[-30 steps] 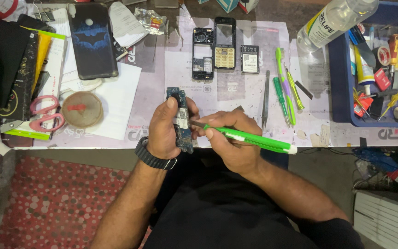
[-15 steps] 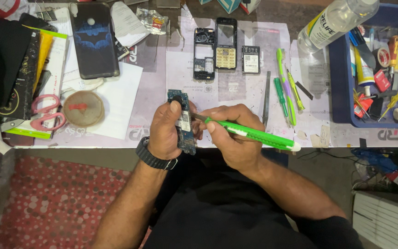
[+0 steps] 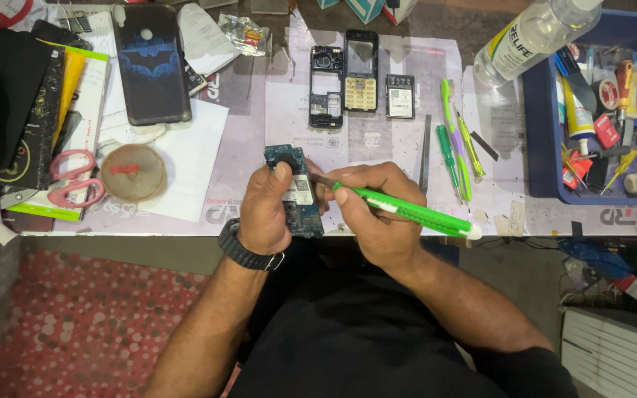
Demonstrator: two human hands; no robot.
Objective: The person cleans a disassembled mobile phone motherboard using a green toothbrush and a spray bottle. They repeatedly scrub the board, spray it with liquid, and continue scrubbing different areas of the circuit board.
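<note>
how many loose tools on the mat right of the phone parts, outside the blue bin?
4: a grey spudger, a light-green screwdriver, a dark-green screwdriver below it, and a yellow-green screwdriver rightmost. The bin holds more.

The left hand (image 3: 270, 210) is curled closed around a circuit board (image 3: 300, 199), thumb pressed on its upper end, a black watch on the wrist. Just right of the board, the right hand (image 3: 377, 217) pinches a green tool (image 3: 414, 214) pen-style, its tip at the board. Both forearms angle inward.
</note>
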